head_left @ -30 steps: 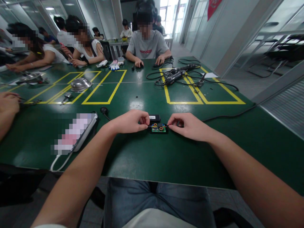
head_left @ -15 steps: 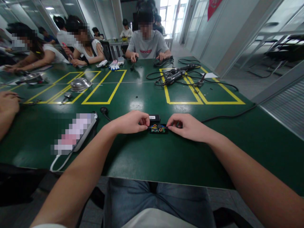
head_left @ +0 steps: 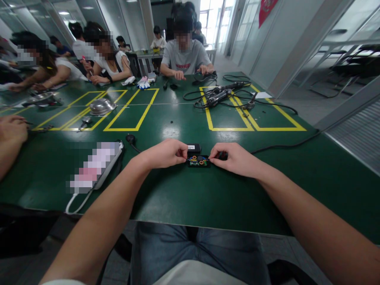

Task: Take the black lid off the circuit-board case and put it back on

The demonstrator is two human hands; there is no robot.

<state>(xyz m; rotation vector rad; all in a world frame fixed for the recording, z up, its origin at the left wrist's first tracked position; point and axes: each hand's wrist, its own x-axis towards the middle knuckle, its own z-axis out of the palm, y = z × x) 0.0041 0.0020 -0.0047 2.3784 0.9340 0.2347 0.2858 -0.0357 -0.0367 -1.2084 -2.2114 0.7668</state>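
A small open black plastic case lies on the green table, with a circuit board inside it bearing two copper-ringed coils and coloured wires. At the case's left end, my left hand is closed in a pinch on a black cable. My right hand pinches the black cable at the right end, its thumb and forefinger close to the case edge. Just behind the case sits a black cover with a white label. The exact grip points are partly hidden by my fingertips.
A black plug lies left of my left wrist, near a phone-like slab with blurred screen. Further back are a metal bowl, tangled black cables with tools, and yellow tape outlines. A co-worker sits opposite.
The circuit board now sits lower inside the black case, and more of the case wall shows. My hands have barely shifted. The co-worker opposite has let go of a dark object.
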